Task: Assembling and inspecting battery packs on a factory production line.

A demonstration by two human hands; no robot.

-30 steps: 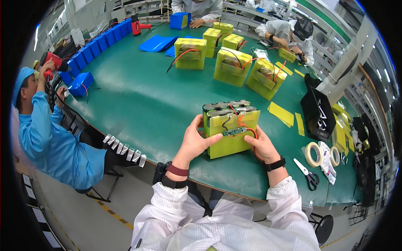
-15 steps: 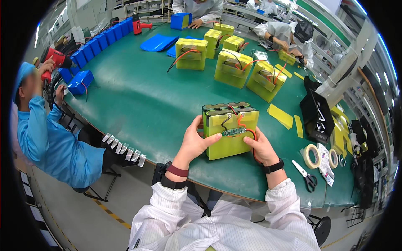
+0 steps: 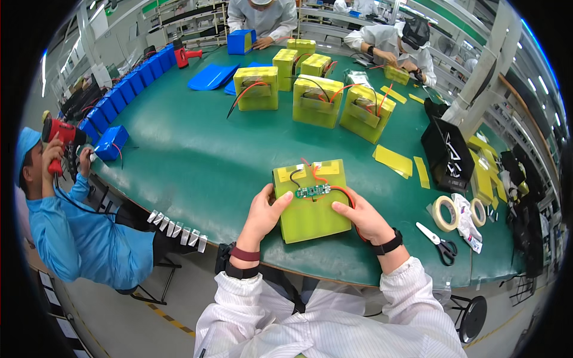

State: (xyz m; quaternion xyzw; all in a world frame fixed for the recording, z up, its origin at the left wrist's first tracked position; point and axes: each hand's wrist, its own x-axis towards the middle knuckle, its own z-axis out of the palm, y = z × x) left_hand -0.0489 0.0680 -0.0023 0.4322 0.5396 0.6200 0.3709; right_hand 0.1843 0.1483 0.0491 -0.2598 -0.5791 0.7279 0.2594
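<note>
Between my hands is a battery pack [image 3: 313, 221] faced with a yellow-green sheet, its broad face turned up toward me. A narrow green circuit board [image 3: 313, 191] lies across that face. Short black and red wires run from the board to the pack's far edge, and a thicker red wire loops off to the right. My left hand [image 3: 265, 212] grips the left side, thumb beside the board. On the right side my right hand [image 3: 363, 216] is closed, its thumb on the face near the red wire. Fingers under the pack are hidden.
Several yellow-wrapped packs [image 3: 316, 101] stand farther back on the green table [image 3: 197, 161]. At right are yellow sheets [image 3: 392, 161], a black box [image 3: 449, 154], scissors [image 3: 439, 244] and tape rolls [image 3: 446, 213]. A person in blue [image 3: 89, 221] holds a red heat gun [image 3: 59, 140] at left.
The pack has tipped back in my hands: its cell tops showed before, and now its broad face shows more fully. My hands have shifted slightly left with it.
</note>
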